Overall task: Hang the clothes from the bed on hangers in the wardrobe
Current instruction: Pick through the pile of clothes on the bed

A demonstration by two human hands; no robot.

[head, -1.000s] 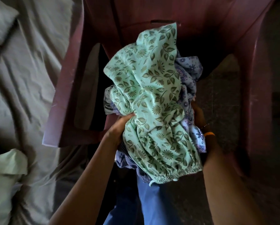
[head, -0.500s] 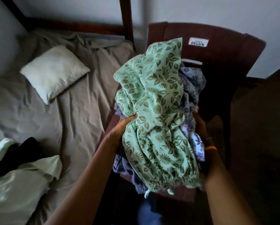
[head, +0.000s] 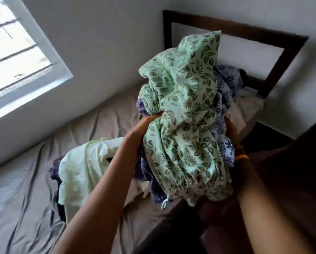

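Both hands are pressing a bundle of clothes point(head: 183, 129) between them above the bed point(head: 34, 189): the left hand point(head: 148, 123) is digging its fingers into the green leaf-print cloth, the right hand point(head: 231, 131) is mostly hidden behind it. More garments point(head: 80, 162) are lying on the sheet. No hanger or wardrobe is showing, so I think the hanging is not yet begun.
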